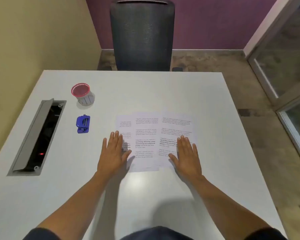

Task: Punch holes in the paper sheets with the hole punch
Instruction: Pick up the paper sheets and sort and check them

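Three overlapping printed paper sheets [146,135] lie fanned out flat in the middle of the white table [163,90]. My left hand [113,153] rests palm down, fingers spread, on the left edge of the sheets. My right hand [186,155] lies flat and open on the right sheet. Neither hand holds anything. A small blue hole punch [83,124] stands on the table to the left of the sheets, about a hand's width from my left fingers.
A white cup with a red rim [83,94] stands behind the punch. An open grey cable tray [38,135] is sunk into the table's left side. A dark office chair [142,35] stands behind the far edge. Glass panels are on the right.
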The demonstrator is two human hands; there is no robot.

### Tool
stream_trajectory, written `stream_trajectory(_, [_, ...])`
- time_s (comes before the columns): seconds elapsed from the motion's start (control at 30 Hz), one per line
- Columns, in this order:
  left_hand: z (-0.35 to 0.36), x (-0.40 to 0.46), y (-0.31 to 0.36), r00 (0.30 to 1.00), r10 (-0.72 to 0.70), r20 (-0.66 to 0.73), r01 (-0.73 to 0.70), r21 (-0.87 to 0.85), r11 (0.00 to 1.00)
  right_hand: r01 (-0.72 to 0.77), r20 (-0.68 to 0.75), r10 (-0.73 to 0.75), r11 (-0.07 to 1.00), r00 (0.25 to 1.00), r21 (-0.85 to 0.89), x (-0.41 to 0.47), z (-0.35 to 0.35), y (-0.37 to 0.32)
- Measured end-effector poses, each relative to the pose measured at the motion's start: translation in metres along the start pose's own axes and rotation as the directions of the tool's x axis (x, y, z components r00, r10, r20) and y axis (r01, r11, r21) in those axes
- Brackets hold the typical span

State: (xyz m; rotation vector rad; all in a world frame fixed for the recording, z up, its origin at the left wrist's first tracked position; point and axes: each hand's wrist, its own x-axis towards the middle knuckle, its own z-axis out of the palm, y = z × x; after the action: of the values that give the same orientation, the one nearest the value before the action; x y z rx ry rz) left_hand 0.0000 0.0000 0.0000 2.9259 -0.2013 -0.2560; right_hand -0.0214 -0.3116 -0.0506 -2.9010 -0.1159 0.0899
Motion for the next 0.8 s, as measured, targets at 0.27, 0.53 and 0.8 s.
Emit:
stream_trajectory(0.27, [0.053,-0.024,-0.001,0.970,-0.175,0.171,0.176,0.010,0.984,-0.168,0.328,0.169,0.985,0.929,-0.033,-0.026,0.025,0.012])
stream_trajectory(0.53, [0.064,-0.013,0.013,0.879,-0.421,0.222,0.452,-0.111,0.885,-0.150,0.311,0.169,0.985,0.935,-0.083,-0.030,0.035,0.009])
stream_trajectory(0.8, [0.059,0.008,0.021,0.819,-0.552,0.156,0.573,-0.252,0.780,-0.077,0.333,0.115,0.989,0.936,-0.124,-0.030,0.044,0.007])
